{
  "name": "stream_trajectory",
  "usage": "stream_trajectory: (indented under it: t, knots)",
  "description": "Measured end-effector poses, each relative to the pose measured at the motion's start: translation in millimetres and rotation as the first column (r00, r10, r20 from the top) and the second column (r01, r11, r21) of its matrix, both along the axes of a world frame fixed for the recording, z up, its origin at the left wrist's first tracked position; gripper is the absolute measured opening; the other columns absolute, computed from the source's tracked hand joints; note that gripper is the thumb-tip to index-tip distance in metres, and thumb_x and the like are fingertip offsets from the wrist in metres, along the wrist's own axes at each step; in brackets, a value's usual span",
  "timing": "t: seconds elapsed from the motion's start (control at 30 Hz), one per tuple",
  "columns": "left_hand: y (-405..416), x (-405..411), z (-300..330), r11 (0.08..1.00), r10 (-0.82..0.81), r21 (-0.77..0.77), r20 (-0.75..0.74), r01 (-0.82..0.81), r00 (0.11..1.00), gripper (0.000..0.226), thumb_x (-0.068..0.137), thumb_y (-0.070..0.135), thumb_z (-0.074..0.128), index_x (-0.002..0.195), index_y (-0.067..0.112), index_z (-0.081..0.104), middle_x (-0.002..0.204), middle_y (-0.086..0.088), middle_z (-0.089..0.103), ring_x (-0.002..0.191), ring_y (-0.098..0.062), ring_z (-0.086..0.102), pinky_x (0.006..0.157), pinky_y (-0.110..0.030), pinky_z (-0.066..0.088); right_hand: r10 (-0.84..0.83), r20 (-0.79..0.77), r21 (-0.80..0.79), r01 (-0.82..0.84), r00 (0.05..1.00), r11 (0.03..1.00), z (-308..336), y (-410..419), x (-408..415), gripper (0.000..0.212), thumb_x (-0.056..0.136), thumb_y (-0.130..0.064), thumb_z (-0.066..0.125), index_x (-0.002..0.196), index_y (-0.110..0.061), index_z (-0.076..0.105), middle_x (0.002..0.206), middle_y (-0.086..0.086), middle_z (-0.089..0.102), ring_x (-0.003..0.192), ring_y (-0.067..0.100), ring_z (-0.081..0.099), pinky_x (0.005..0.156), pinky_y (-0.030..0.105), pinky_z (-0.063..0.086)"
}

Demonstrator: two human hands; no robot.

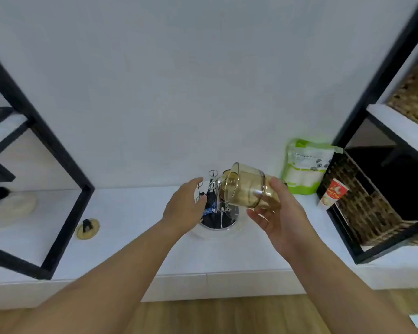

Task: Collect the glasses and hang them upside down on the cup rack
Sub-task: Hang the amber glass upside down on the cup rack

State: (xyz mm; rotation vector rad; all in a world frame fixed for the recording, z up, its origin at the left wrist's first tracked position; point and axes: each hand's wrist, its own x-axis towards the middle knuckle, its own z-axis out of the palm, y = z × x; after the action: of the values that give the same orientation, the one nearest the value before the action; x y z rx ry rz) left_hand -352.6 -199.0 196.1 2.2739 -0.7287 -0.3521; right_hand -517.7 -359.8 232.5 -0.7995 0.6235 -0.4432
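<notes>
Amber see-through glass (249,186) sits in the right hand (279,218), fingers wrapped round its base end, long axis lying sideways, open mouth aimed left at the chrome wire cup rack (219,201) near the back edge of the white desk (135,237). Left hand (185,206), fingers loose and holding nothing, touches the rack's left prongs. Rack lies just left and below the rim, so the glass needs tipping mouth-down.

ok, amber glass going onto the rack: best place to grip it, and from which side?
Grip the amber glass round its base end, from the right, as the right hand does. It lies tilted, with its open mouth towards the chrome cup rack, so a base grip leaves the rim free to slip over a prong. The left hand is at the rack, open.
</notes>
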Motion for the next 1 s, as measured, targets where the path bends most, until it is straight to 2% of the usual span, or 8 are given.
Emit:
stream_trajectory:
  t: [0.1, 0.33, 0.47, 0.6, 0.7, 0.8, 0.93, 1.0]
  knots:
    - [-13.0, 15.4, -36.8, 0.999, 0.018, 0.029, -0.004, -0.018, 1.0, 0.052, 0.103, 0.026, 0.052, 0.154, 0.027, 0.04, 0.157, 0.004, 0.044, 0.143, -0.017, 0.039, 0.109, -0.028, 0.029, -0.035, -0.023, -0.022, 0.035, 0.999, 0.999, -38.8, -4.9, 12.1, 0.015, 0.093, -0.036, 0.076, 0.091, -0.022, 0.081, 0.087, 0.009, 0.073, 0.058, 0.018, 0.064, 0.071, 0.041, 0.064]
    - [-29.7, 20.4, -101.6, 0.999, 0.001, 0.036, 0.025, -0.002, 1.0, 0.058, 0.103, 0.022, 0.051, 0.158, 0.025, 0.032, 0.162, 0.005, 0.037, 0.147, -0.018, 0.034, 0.114, -0.034, 0.03, -0.067, -0.043, 0.025, 0.068, 0.997, 0.997, -107.4, -18.9, 29.4, 0.016, 0.094, -0.038, 0.075, 0.092, -0.023, 0.08, 0.087, 0.007, 0.076, 0.058, 0.018, 0.067, 0.069, 0.039, 0.064]
    - [-37.8, 28.1, -128.6, 0.999, 0.014, 0.029, 0.084, -0.016, 0.996, 0.062, 0.103, 0.024, 0.052, 0.159, 0.025, 0.027, 0.165, 0.005, 0.029, 0.152, -0.016, 0.025, 0.119, -0.04, 0.028, -0.085, -0.073, -0.062, 0.08, 0.994, 0.995, -136.0, -28.6, 39.2, 0.016, 0.095, -0.036, 0.074, 0.083, -0.028, 0.082, 0.084, 0.003, 0.076, 0.06, 0.019, 0.067, 0.07, 0.039, 0.063]
    - [-43.8, 28.3, -144.8, 1.0, 0.027, 0.01, 0.132, -0.029, 0.991, 0.06, 0.103, 0.023, 0.053, 0.158, 0.022, 0.03, 0.164, 0.003, 0.031, 0.151, -0.018, 0.026, 0.12, -0.038, 0.027, -0.11, -0.088, -0.257, 0.084, 0.99, 0.963, -147.7, -36.2, 41.1, 0.013, 0.095, -0.031, 0.073, 0.104, -0.024, 0.08, 0.09, -0.001, 0.073, 0.068, 0.015, 0.068, 0.072, 0.039, 0.064]
    - [-43.7, 25.1, -151.3, 0.999, 0.04, -0.022, 0.168, -0.037, 0.985, 0.055, 0.102, 0.018, 0.052, 0.154, 0.018, 0.038, 0.16, 0.001, 0.039, 0.148, -0.018, 0.03, 0.112, -0.028, 0.025, -0.137, -0.121, -0.328, 0.09, 0.983, 0.94, -151.9, -37.4, 43.1, 0.046, 0.093, -0.031, 0.077, 0.136, -0.02, 0.066, 0.102, 0.0, 0.07, 0.073, 0.014, 0.068, 0.075, 0.039, 0.065]
    - [-42.1, 24.7, -155.0, 0.998, 0.055, -0.05, 0.167, -0.047, 0.984, 0.052, 0.102, 0.009, 0.046, 0.154, 0.015, 0.038, 0.16, -0.003, 0.039, 0.15, -0.02, 0.028, 0.11, -0.026, 0.024, -0.139, -0.138, -0.397, 0.074, 0.981, 0.915, -150.8, -35.3, 47.1, 0.059, 0.091, -0.029, 0.079, 0.147, -0.026, 0.058, 0.118, 0.001, 0.069, 0.075, 0.01, 0.069, 0.077, 0.039, 0.066]
    - [-40.8, 24.5, -156.3, 0.997, 0.045, -0.067, 0.119, -0.037, 0.992, 0.054, 0.105, 0.008, 0.038, 0.158, 0.017, 0.029, 0.166, -0.006, 0.028, 0.154, -0.022, 0.019, 0.118, -0.038, 0.03, -0.133, -0.127, -0.534, 0.045, 0.983, 0.844, -151.7, -35.2, 57.3, 0.068, 0.088, -0.027, 0.084, 0.15, -0.027, 0.056, 0.1, -0.023, 0.071, 0.075, -0.001, 0.069, 0.065, 0.024, 0.061]
    - [-41.6, 23.2, -156.1, 0.996, 0.045, -0.086, 0.104, -0.036, 0.994, 0.052, 0.108, 0.013, 0.034, 0.159, 0.019, 0.026, 0.165, -0.008, 0.029, 0.154, -0.024, 0.021, 0.117, -0.042, 0.03, -0.125, -0.132, -0.62, 0.016, 0.983, 0.784, -150.0, -35.5, 61.5, 0.071, 0.086, -0.028, 0.086, 0.15, -0.029, 0.055, 0.097, -0.028, 0.072, 0.083, -0.001, 0.071, 0.072, 0.029, 0.063]
